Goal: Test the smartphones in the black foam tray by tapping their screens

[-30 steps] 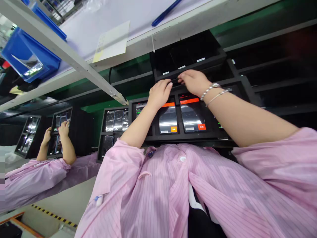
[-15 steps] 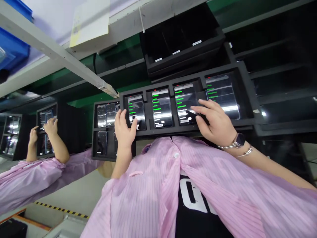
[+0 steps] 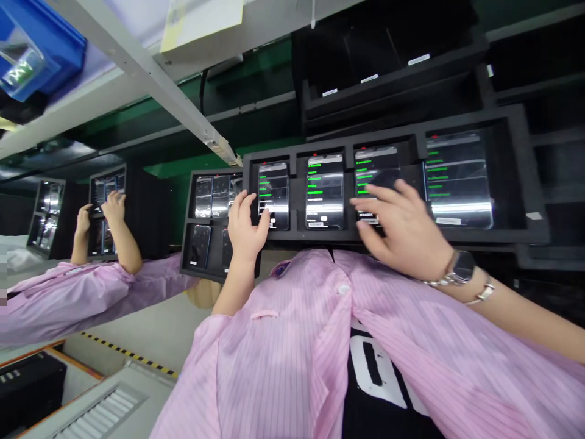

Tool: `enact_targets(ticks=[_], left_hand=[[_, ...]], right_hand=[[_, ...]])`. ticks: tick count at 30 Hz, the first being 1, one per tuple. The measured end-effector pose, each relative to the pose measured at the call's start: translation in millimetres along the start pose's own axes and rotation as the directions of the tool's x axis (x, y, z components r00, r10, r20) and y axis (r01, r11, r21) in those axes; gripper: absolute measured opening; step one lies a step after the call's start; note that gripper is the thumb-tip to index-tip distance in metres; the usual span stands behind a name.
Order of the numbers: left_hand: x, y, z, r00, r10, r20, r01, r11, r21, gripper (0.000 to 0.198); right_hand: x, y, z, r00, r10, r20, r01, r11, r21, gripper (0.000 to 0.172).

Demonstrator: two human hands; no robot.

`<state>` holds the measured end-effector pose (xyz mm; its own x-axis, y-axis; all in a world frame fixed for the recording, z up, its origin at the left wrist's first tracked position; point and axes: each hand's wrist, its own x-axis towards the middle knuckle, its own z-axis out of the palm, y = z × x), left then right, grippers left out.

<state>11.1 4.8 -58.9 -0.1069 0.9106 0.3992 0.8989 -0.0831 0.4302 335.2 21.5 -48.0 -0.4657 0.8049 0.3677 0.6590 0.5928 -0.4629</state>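
Observation:
A black foam tray (image 3: 521, 177) holds a row of smartphones with lit screens showing green text. My left hand (image 3: 244, 228) is open, with its fingertips on the lower edge of the leftmost phone (image 3: 273, 195). My right hand (image 3: 402, 228), wearing a wristwatch (image 3: 462, 267) and a bracelet, spreads its fingers over the lower part of the third phone (image 3: 377, 177). The fingers hide part of that screen. Between the hands lies the second phone (image 3: 324, 192). The widest phone (image 3: 458, 180) sits at the right, untouched.
A smaller tray of dark phones (image 3: 212, 207) adjoins on the left. A black labelled tray (image 3: 388, 67) stands beyond the row, under a grey shelf beam (image 3: 150, 70) with a blue bin (image 3: 39, 46). A co-worker's hands (image 3: 114, 207) work at another tray far left.
Both hands have moved from the tray's far edge down onto the phones. The phone screens have changed from orange-red displays to green text. The view has shifted slightly.

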Motion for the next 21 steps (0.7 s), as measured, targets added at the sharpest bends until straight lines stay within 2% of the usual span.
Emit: enact_targets(ticks=[3, 7, 11, 13, 15, 16, 17, 18, 19, 20, 21], left_hand=[[-2, 0, -1.2, 1.000, -0.014, -0.007, 0.014, 1.000, 0.020, 0.037], [-5, 1, 1.1, 1.000, -0.020, 0.015, 0.020, 0.999, 0.032, 0.032], [-3, 2, 0.5, 0.997, -0.023, 0.075, 0.019, 0.998, 0.053, 0.034], [-2, 0, -7.0, 0.991, -0.058, 0.122, 0.054, 0.998, 0.043, 0.040], [-6, -5, -19.2, 0.983, -0.110, 0.144, 0.112, 0.994, -0.007, 0.051], [-9, -8, -25.9, 0.978, -0.141, 0.153, 0.148, 0.988, -0.035, 0.057], [-13, -11, -32.5, 0.970, -0.179, 0.164, 0.190, 0.980, -0.054, 0.061], [-17, -14, -38.2, 0.959, -0.223, 0.177, 0.236, 0.970, -0.060, 0.064], [-21, -15, -43.0, 0.946, -0.263, 0.191, 0.279, 0.959, -0.060, 0.064], [-25, -15, -46.9, 0.934, -0.296, 0.200, 0.313, 0.948, -0.056, 0.063], [-27, -14, -50.0, 0.927, -0.320, 0.197, 0.336, 0.941, -0.052, 0.062]], right_hand=[[16, -15, 16, 0.989, -0.099, 0.105, 0.094, 0.994, 0.055, 0.035], [20, -19, 25, 0.991, -0.067, 0.119, 0.059, 0.996, 0.065, 0.043], [11, 1, 1, 1.000, 0.008, -0.012, -0.008, 0.999, 0.034, 0.048], [-3, 26, -20, 0.992, 0.074, -0.102, -0.081, 0.995, -0.063, 0.053], [-27, 61, -41, 0.964, 0.186, -0.191, -0.222, 0.957, -0.188, 0.070], [-42, 81, -49, 0.939, 0.290, -0.186, -0.330, 0.912, -0.242, 0.086], [-59, 100, -56, 0.880, 0.429, -0.205, -0.473, 0.830, -0.295, 0.099], [-76, 117, -61, 0.778, 0.559, -0.288, -0.628, 0.709, -0.320, 0.108], [-91, 132, -63, 0.677, 0.666, -0.313, -0.736, 0.599, -0.316, 0.110], [-105, 144, -64, 0.612, 0.732, -0.300, -0.790, 0.548, -0.276, 0.102], [-116, 151, -63, 0.568, 0.770, -0.291, -0.822, 0.519, -0.233, 0.094]])
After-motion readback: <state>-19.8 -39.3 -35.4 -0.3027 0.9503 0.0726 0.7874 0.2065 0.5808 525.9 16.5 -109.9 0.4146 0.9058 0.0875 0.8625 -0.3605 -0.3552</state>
